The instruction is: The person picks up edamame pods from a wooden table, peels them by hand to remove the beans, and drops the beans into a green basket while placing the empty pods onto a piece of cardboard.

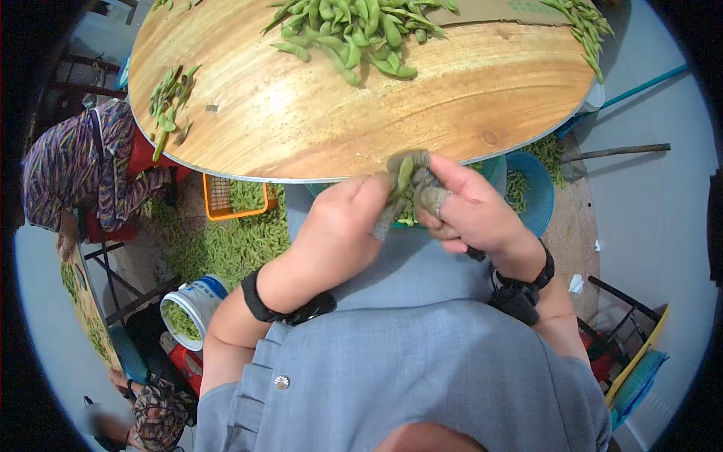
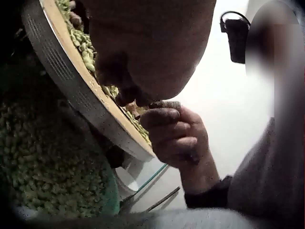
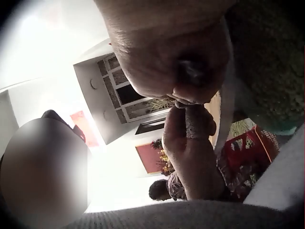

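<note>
Over the near edge of a round wooden table (image 1: pixel 301 135), a green soybean pod (image 1: pixel 405 175) is held between both hands. My left hand (image 1: pixel 343 215) pinches it from the left, with grey-stained wraps on its fingertips. From the other side my right hand (image 1: pixel 478 211) grips it, its fingers curled and also wrapped. In the left wrist view, the right hand (image 2: pixel 174 136) shows as a fist close against the left. Below the hands, a green-rimmed basin (image 2: pixel 112 193) holds many shelled beans (image 2: pixel 47 162). A heap of pods (image 1: pixel 350 34) lies farther back on the table.
Darker pods (image 1: pixel 172 102) lie at the table's left. An orange crate (image 1: pixel 239 216), a white bucket (image 1: pixel 215 290) and a blue basin (image 1: pixel 544 192) stand below, with pods (image 1: pixel 226 245) spread on the floor. Another person (image 1: pixel 83 162) sits at left; a stick (image 1: pixel 617 152) juts in at right.
</note>
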